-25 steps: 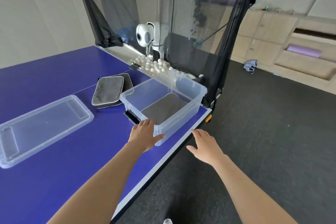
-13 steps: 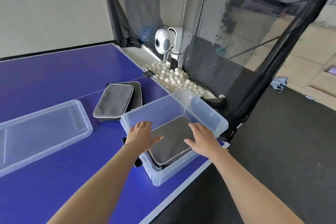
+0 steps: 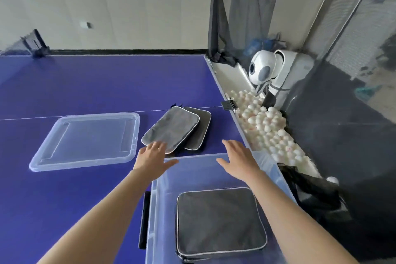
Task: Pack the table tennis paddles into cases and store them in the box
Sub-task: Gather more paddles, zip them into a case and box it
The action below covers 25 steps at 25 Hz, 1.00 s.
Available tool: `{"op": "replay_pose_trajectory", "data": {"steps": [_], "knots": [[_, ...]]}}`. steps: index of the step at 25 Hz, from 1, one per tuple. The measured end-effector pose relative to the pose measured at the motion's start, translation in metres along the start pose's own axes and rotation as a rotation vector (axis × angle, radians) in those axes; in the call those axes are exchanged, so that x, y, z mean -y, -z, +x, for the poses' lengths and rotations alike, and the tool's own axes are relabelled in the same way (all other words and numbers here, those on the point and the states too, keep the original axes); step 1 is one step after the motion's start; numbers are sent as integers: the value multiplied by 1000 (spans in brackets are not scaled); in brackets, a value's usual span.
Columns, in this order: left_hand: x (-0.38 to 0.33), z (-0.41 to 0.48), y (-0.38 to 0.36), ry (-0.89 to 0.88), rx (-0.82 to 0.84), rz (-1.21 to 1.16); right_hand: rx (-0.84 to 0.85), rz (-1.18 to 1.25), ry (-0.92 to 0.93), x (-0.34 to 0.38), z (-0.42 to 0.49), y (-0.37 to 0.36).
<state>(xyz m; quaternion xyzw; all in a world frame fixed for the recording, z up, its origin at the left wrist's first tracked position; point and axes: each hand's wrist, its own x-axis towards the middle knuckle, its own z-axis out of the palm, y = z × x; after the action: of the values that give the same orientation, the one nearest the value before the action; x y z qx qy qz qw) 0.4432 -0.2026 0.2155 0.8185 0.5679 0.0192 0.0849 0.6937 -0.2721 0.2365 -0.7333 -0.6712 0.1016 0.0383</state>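
Both hands empty, fingers straight & spread, gripping nothing. L hand point(image 3: 153, 157) palm-down, fingertips over near-left corner of top paddle case point(image 3: 171, 129); contact vs hover: can't tell. R hand point(image 3: 237, 157) palm-down above far rim of clear box point(image 3: 192, 173), just right of the cases, touching nothing visible.

Top paddle case is grey w/ pale piping and lies flat on the lower case point(image 3: 201, 128), offset to the left. Both sit on the blue table point(image 3: 85, 83), just beyond the box's far wall. Long axis of the pair runs diagonally, near-left to far-right; black zip tabs point(image 3: 176, 105) at the far end.

Third case point(image 3: 220, 223) lies flat on the box floor, near-right part, edges roughly square to the box walls. Near-square outline, so long axis unclear.

Box lid point(image 3: 85, 139) lies flat on the table, left of the stacked cases.

White ball machine point(image 3: 270, 70) and a pile of white balls point(image 3: 267, 126) sit in the tray past the table's right edge, black net point(image 3: 246, 6) around them.
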Motion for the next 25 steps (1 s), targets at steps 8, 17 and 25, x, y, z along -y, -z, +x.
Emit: {"op": "replay_pose_trajectory", "data": {"steps": [8,17,25], "knots": [[15,60,9,191,-18,18,70,42,112,-16,93,0],[72,150,-35,321,65,-125,218,417,-139,6,188,-65],[114,223,-89,474,182,-379,240,816,-475,32,248,-132]]}}
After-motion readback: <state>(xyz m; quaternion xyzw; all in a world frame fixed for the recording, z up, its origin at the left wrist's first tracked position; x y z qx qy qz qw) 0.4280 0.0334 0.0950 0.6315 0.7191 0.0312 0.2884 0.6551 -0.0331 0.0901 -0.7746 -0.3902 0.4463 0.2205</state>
